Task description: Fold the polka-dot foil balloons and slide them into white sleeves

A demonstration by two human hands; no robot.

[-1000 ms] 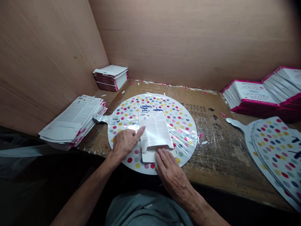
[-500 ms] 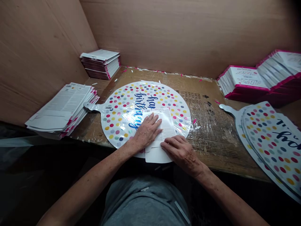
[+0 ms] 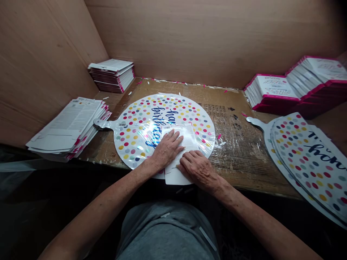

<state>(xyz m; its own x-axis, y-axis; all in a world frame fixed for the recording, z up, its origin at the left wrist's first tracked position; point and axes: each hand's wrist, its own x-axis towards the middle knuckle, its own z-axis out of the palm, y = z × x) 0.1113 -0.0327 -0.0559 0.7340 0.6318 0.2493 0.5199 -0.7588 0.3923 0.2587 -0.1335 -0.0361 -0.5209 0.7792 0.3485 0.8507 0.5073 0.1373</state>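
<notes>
Slid in toward the left hand, the right hand now lies just beside it. Both press flat, not gripping, on a printed paper card atop a polka-dot foil birthday balloon, apparently under clear film, near the bench's front edge.

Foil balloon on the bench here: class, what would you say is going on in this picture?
A person has both bare hands flat on a white printed card lying on a round polka-dot foil balloon. The left hand rests on the card's middle, the right hand lower down, near its edge. The balloon lies on a worn bench, with more balloons piled to the right, a stack of cards to the left, and pink-edged packs at the back right.
</notes>
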